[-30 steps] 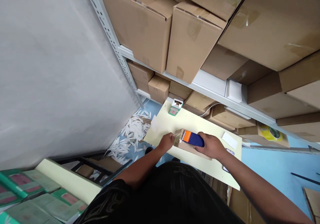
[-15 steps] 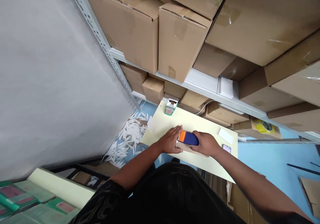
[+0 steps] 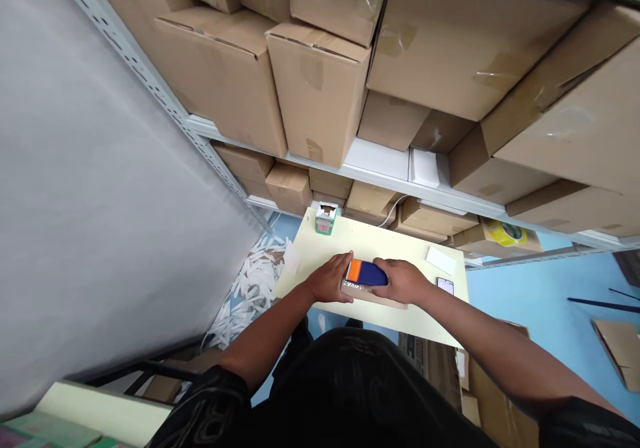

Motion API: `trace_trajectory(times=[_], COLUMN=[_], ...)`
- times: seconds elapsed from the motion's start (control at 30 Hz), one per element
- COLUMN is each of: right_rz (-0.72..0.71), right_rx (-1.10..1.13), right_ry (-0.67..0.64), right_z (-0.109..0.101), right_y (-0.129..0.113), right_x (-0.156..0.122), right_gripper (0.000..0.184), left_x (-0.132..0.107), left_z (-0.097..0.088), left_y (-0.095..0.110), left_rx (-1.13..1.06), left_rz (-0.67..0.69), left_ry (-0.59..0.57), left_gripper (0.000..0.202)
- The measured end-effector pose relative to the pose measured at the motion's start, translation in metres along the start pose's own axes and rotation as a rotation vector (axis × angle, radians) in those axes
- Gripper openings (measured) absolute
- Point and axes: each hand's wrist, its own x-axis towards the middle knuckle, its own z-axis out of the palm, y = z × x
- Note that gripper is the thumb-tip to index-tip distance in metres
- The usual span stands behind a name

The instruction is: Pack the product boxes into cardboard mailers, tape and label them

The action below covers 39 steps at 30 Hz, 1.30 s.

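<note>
My right hand (image 3: 403, 281) is wrapped round a dark blue and orange tape dispenser (image 3: 373, 274). Its orange end points left and lies on top of a small brown cardboard box (image 3: 383, 297). At the left end of that box, my left hand (image 3: 330, 279) grips its side, thumb near the front and fingers at the back, close to the dispenser's orange edge. The box rests on a pale yellow table (image 3: 390, 245). Whether tape is stuck to the cardboard is too small to tell.
A green and white open carton (image 3: 327, 219) stands at the table's back left. On the right lie a white card or flat box (image 3: 441, 260) and a phone (image 3: 445, 286). Shelves of cardboard boxes (image 3: 320, 95) rise behind. White paper strips (image 3: 255, 281) cover the floor at left.
The whole view has shifted, so the table and hands appear slightly further left. Both hands keep their hold, and the dispenser stays at the left part of the box.
</note>
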Motion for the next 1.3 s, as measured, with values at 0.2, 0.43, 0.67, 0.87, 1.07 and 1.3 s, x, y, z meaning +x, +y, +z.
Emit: trace_trajectory(times=[0.2,0.43,0.67,0.87,1.07,1.3], right_rz=[-0.014,0.109,0.202,0.2,0.169,0.183], right_rx=[0.041,0.087,0.072,0.057,0.009,-0.036], right_ry=[0.018,0.004,-0.004,-0.007,-0.056,-0.131], right_z=[0.005,0.018,0.028,0.042,0.068,0.071], right_y=[0.034,0.094,0.16,0.191,0.189,0.169], right_x=[-0.023,-0.074,-0.139,-0.168,-0.143,-0.098], right_gripper=[0.06,0.065,0.072,0.07,0.068,0.065], left_x=[0.002,0.0,0.001,0.002,0.003,0.009], left_z=[-0.006,-0.011,-0.015,-0.014,-0.013,-0.014], left_y=[0.0,-0.003,-0.01,-0.012,-0.013,-0.016], left_rx=[0.017,0.094,0.132,0.153,0.19,0.176], left_rz=[-0.009,0.048,0.072,0.065,0.075,0.077], left_ry=[-0.018,-0.063,-0.113,-0.142,-0.137,-0.131], left_gripper=[0.139,0.094,0.089,0.088,0.09,0.089])
